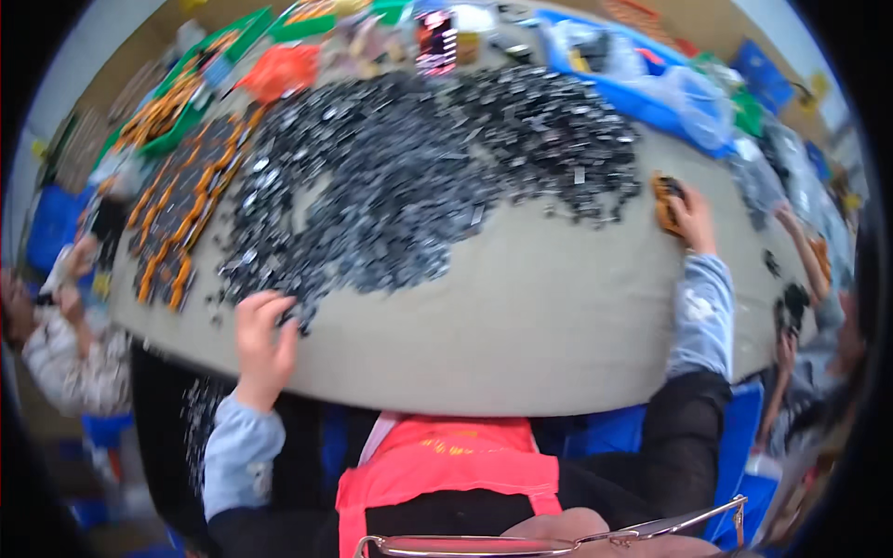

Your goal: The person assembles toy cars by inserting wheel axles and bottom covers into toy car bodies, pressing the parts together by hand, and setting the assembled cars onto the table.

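Greyish table point(558, 353) spreads out in front of the person. Closest are thin-framed glasses point(446, 538) and a red apron point(446, 470) with small yellow lettering, too blurred to read. The hands are well apart. At the near left edge of a wide heap of small dark pieces point(391, 186), the left hand point(263, 349) is curled, fingertips by a few pieces; whether it grips one, I cannot tell. Right of the heap, the right hand point(696, 223) is closed on an orange-and-black block point(662, 205) on the table. Orange-and-dark strips point(186, 205) lie left. Beyond sit a red bag point(284, 73), a blue tray point(633, 98) and a lit screen point(436, 42), its marks unreadable.
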Demonstrator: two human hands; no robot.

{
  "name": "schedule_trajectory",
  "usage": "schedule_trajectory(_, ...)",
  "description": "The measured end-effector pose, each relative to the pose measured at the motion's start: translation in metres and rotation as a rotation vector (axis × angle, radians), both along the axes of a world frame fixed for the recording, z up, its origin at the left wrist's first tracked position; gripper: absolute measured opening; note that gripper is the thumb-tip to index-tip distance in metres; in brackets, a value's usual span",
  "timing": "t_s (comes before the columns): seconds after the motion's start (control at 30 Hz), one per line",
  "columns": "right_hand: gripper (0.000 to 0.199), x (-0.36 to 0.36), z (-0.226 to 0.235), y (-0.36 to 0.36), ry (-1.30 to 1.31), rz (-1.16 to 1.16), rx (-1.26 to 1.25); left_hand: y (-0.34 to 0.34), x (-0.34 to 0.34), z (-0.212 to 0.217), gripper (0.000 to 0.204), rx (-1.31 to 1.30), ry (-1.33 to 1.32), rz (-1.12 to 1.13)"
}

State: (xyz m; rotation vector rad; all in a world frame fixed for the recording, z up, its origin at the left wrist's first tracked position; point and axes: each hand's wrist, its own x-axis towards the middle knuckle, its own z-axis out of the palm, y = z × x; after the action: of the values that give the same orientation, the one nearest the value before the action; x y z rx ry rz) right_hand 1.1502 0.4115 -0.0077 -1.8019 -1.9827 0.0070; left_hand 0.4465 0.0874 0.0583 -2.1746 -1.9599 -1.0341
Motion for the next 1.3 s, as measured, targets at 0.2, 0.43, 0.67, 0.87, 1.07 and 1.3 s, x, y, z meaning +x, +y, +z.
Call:
schedule_trajectory(0.2, 0.043, -0.048, 0.016, -0.057, 0.076, 0.187, -0.088, 0.020, 0.035, -0.022, 0.019, -0.111, 0.042, -0.193)
schedule_trajectory(0.43, 0.052, -0.182, 0.041, -0.186, 0.009, 0.427, -0.107, 0.067, 0.077, -0.032, 0.019, -0.060, 0.031, -0.293)
schedule_trajectory(0.67, 0.053, -0.283, 0.039, -0.218, -0.015, 0.371, -0.059, 0.101, 0.101, -0.047, 0.026, -0.137, 0.096, -0.238)
schedule_trajectory(0.87, 0.053, -0.285, 0.033, -0.219, -0.034, 0.361, -0.048, 0.103, 0.108, -0.051, 0.019, -0.147, 0.173, -0.189)
schedule_trajectory(1.07, 0.054, -0.291, 0.035, -0.224, -0.049, 0.317, -0.062, 0.106, 0.115, -0.051, 0.006, -0.059, 0.361, -0.248)
schedule_trajectory(1.3, 0.050, -0.290, 0.038, -0.231, 0.119, 0.317, -0.053, 0.104, 0.113, -0.053, 0.005, 0.035, 0.526, -0.324)
